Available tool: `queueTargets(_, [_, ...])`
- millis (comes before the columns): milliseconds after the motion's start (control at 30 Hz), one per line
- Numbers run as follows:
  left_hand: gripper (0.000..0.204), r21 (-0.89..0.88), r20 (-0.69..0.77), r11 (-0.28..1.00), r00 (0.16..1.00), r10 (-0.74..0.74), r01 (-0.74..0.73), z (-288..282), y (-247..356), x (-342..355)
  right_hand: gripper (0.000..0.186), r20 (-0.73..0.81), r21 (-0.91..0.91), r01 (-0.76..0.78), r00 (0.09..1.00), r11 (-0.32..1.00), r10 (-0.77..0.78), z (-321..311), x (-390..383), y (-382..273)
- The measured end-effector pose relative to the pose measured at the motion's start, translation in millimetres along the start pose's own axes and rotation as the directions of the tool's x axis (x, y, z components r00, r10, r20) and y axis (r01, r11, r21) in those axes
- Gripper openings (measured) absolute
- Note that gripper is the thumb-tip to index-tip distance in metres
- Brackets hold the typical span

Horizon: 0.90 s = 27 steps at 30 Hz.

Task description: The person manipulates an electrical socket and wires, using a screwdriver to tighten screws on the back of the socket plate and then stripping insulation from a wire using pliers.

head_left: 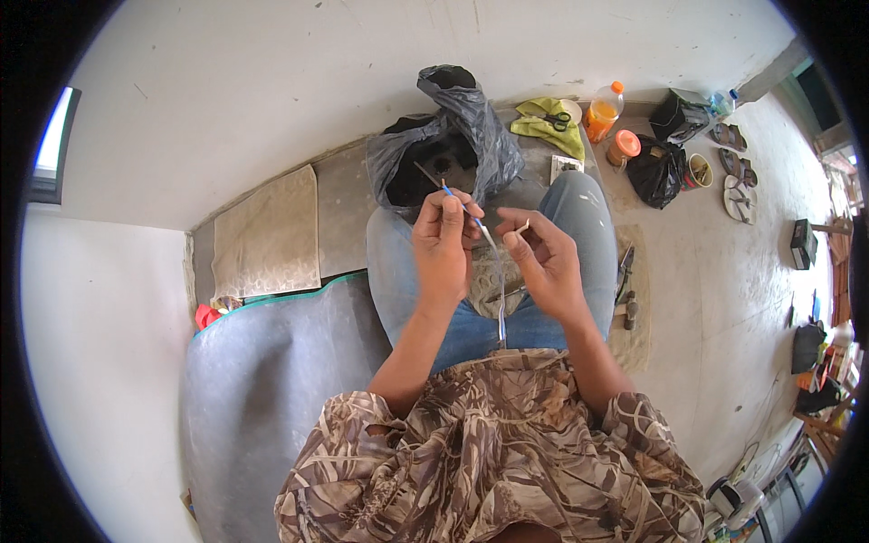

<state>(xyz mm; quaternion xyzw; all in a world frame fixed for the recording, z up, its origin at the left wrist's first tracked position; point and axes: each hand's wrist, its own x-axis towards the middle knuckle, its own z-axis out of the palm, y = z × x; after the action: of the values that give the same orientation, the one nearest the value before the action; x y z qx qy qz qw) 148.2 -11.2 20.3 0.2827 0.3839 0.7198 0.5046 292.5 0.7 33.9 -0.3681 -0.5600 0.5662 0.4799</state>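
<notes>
Beside the wall edge of the floor: two bare hands and a slender blue rod

Over the lap, between two knees in blue jeans, the left hand has its fingers closed around the blue rod, whose thin dark shaft points up toward an open black plastic bag. At the rod's near end is a white section; from about there a narrow white strip hangs to the lap. The right hand, just beside, has its thumb and forefinger narrowed on a small pale sliver.

Along the wall edge, right of the open bag, scissors lie on a yellow-green cloth; next come a bottle of orange liquid and a jar with an orange lid. Farther right are a second black bag, a small tub and pale sandals.

Beside the right leg, a hammer lies on a brownish cloth. At the left, a grey sheet with green edging covers the near part of the floor; beyond it, a beige mat lies toward the wall edge.
</notes>
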Motion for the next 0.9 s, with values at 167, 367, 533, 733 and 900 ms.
queueTargets(167, [0.020,0.151,0.027,0.987,0.998,0.051,-0.055,1,-4,-3,0.012,0.154,-0.112,-0.025,0.987,0.993,0.043,-8,9,0])
queueTargets(367, [0.020,0.233,-0.016,0.969,0.996,0.089,-0.083,5,-8,-3,0.014,0.065,-0.388,0.223,0.974,0.894,-0.215,-2,8,-2])
queueTargets(533, [0.018,0.205,-0.092,0.977,0.993,0.068,-0.048,7,-11,-3,0.018,0.062,-0.484,0.411,0.897,0.773,-0.438,2,10,6])
queueTargets(733, [0.022,0.222,-0.166,0.973,0.981,0.104,-0.065,3,-13,7,0.019,0.125,-0.404,0.440,0.895,0.802,-0.428,-4,11,23])
queueTargets(900, [0.021,0.245,-0.050,0.963,0.991,0.125,-0.109,0,-3,12,0.005,0.038,-0.146,0.036,0.999,0.989,-0.031,-6,7,15])
